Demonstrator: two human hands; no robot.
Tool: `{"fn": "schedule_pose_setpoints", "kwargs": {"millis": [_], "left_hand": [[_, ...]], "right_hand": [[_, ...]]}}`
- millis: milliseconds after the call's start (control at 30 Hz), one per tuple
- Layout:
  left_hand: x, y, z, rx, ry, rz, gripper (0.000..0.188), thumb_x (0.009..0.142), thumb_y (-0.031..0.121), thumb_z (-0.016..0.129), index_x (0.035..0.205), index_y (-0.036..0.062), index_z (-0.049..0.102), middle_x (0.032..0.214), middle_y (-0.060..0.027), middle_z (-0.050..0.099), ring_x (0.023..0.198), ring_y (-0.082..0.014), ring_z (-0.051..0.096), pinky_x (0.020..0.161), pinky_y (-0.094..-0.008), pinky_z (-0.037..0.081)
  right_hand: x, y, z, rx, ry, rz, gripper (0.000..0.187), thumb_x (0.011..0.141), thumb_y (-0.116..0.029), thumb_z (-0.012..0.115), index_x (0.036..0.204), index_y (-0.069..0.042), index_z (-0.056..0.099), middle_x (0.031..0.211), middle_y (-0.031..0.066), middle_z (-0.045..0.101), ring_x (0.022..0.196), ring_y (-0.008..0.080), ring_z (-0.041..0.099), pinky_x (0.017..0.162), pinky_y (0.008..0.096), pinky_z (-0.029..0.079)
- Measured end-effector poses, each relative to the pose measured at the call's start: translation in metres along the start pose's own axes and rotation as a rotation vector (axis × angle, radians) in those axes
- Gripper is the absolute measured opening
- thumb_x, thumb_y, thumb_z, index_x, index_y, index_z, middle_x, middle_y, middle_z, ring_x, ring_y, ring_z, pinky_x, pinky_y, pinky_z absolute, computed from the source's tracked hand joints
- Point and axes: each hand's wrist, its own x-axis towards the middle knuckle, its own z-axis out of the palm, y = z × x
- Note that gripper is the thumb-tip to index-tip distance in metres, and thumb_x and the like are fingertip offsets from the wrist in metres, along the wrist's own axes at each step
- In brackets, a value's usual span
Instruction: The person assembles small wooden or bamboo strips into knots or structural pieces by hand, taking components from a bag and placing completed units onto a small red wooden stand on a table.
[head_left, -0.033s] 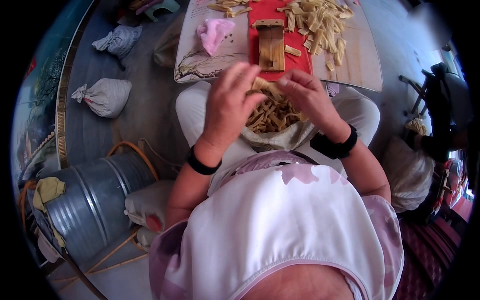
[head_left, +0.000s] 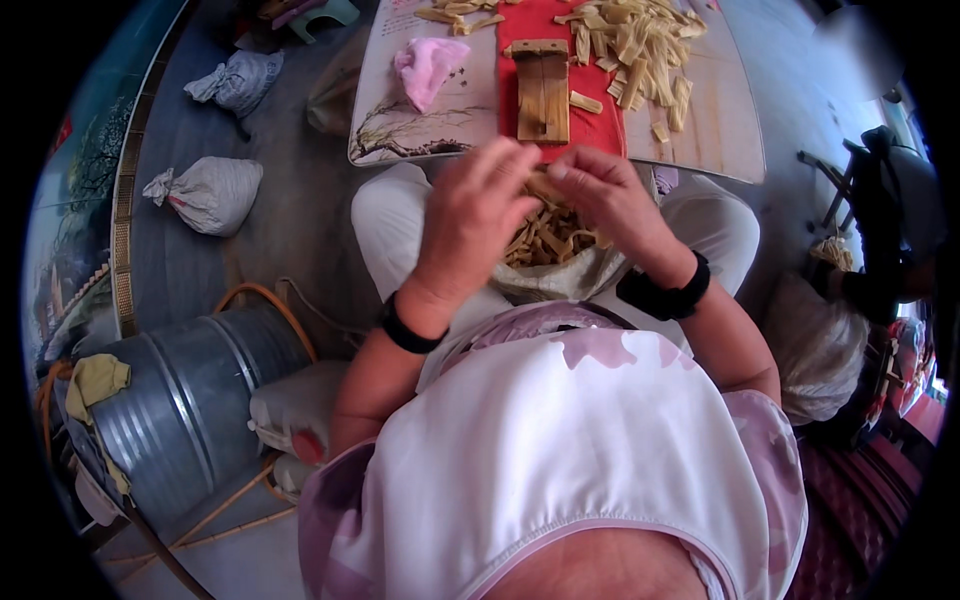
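Where the right hand [head_left: 608, 192] curls, brown strips [head_left: 550, 236] lie below it.

Tan strip [head_left: 541, 184] over an open sack [head_left: 575, 278] of loose curls [head_left: 552, 238].

Pinched in the right grip [head_left: 562, 172], close beside the left grip [head_left: 515, 185] — flat, pale, mostly hidden by blurred fingers, exact tilt impossible to tell. Just below, between the knees, heaped inside whitish woven cloth with the near rim slack and folded — tan to brown, narrow, bent and twisted, crossing one another at all angles, partly covered from view.
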Motion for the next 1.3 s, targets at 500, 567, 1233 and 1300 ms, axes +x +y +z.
{"fn": "schedule_pose_setpoints", "kwargs": {"millis": [500,567,1233,1300], "left_hand": [[-0.007,-0.121,0.048,0.262,0.001,0.259,0.016,0.108,0.020,0.077,0.123,0.0187,0.071,0.098,-0.0019,0.069,0.088,-0.0295,0.073,0.073,-0.0438,0.056],[0.006,-0.114,0.056,0.031,-0.002,0.131,0.015,0.116,0.018,0.074,0.130,0.0147,0.072,0.100,-0.0044,0.070,0.087,-0.0309,0.073,0.078,-0.0413,0.060],[0.086,-0.166,0.107,-0.538,-0.066,-0.429,0.033,0.122,0.028,0.074,0.123,-0.0025,0.085,0.090,-0.0027,0.079,0.085,-0.0154,0.075,0.078,-0.0384,0.059],[0.071,-0.180,0.108,-0.392,-0.057,-0.389,0.035,0.123,0.030,0.072,0.129,-0.0018,0.085,0.096,-0.0053,0.084,0.088,-0.0178,0.079,0.081,-0.0386,0.061]], "right_hand": [[-0.004,-0.004,0.028,-0.467,-0.168,-0.212,0.021,0.123,-0.021,0.078,0.116,-0.001,0.076,0.089,-0.0049,0.062,0.084,0.0084,0.056,0.074,0.0333,0.051],[0.008,-0.013,0.018,-0.400,-0.083,-0.190,0.020,0.120,-0.017,0.078,0.116,0.002,0.079,0.088,-0.0016,0.068,0.084,0.0094,0.060,0.074,0.0348,0.053],[0.125,0.000,-0.031,-0.641,0.285,-0.337,0.032,0.112,-0.026,0.082,0.115,0.006,0.086,0.087,0.0166,0.081,0.079,0.0266,0.072,0.079,0.0436,0.060],[0.125,0.010,-0.028,-0.786,0.312,-0.365,0.033,0.113,-0.027,0.082,0.111,0.006,0.084,0.085,0.0210,0.079,0.077,0.0328,0.070,0.079,0.0465,0.061]]}}
